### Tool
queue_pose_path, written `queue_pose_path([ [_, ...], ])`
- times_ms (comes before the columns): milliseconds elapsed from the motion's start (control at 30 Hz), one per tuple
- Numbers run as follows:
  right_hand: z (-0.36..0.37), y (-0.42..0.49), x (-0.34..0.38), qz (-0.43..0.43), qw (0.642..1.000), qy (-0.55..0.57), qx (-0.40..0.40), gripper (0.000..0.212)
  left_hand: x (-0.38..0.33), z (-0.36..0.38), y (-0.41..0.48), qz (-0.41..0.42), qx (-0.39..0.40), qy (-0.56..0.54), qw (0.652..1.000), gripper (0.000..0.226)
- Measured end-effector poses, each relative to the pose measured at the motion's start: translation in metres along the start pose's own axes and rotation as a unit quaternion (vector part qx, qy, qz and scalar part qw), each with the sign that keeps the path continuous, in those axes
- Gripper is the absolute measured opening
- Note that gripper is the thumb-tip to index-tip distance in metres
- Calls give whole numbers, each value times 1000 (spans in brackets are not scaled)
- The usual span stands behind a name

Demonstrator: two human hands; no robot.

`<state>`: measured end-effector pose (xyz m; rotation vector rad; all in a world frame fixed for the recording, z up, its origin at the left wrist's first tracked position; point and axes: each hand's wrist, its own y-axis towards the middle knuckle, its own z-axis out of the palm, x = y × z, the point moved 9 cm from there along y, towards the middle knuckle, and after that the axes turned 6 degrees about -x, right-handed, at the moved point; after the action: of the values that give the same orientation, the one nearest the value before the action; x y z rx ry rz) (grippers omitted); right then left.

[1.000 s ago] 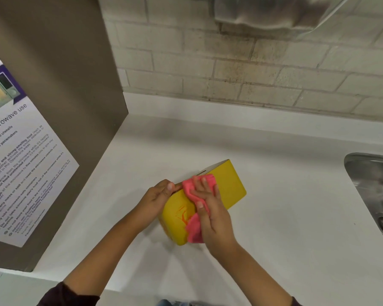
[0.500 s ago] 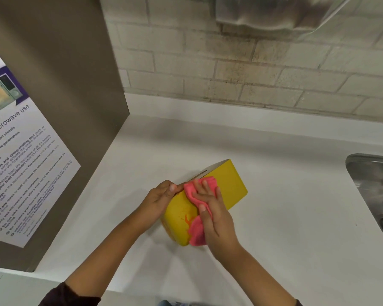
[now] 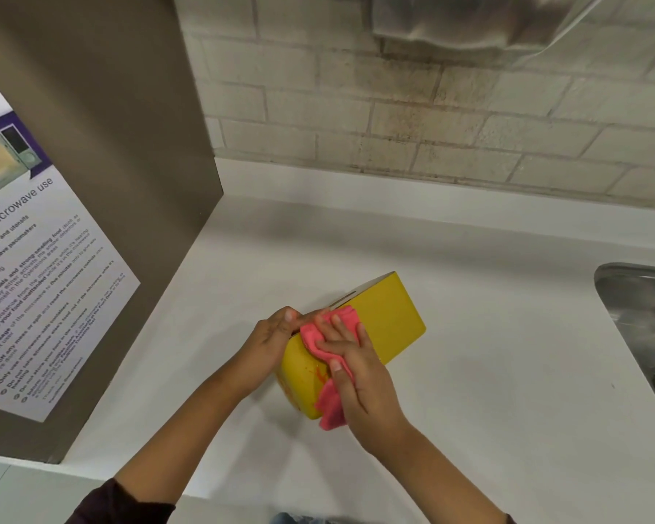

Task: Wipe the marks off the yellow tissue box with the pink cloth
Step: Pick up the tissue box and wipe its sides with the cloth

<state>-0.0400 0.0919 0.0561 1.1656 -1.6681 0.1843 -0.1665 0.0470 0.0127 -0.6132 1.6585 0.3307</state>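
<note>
The yellow tissue box [image 3: 390,319] lies on its side on the white counter, its long face turned up toward me. My left hand [image 3: 271,336] grips the box's near left end, fingers curled over its top edge. My right hand [image 3: 356,368] presses the pink cloth [image 3: 328,408] flat against the yellow face, thumb curled over a fold of it. Orange marks [image 3: 320,374] show on the box just left of the cloth. Part of the face is hidden under my right hand and the cloth.
A grey-brown panel [image 3: 137,153] with a microwave-use notice [image 3: 35,281] stands at the left. A steel sink [image 3: 643,327] is sunk in the counter [image 3: 507,391] at the right edge. A brick wall runs behind.
My right hand with the cloth has shifted a little along the box face, and less of the orange marks shows now. The left hand and the box have stayed put.
</note>
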Motion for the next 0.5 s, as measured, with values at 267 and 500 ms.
queue_pose_path([
  [267,-23,4,-18,58,995,63,-57,38,-4,4,-3,18,9,15,1000,71],
  [500,7,-4,5,-35,997,30,66,32,-6,2,-3,20,11,2,1000,74],
])
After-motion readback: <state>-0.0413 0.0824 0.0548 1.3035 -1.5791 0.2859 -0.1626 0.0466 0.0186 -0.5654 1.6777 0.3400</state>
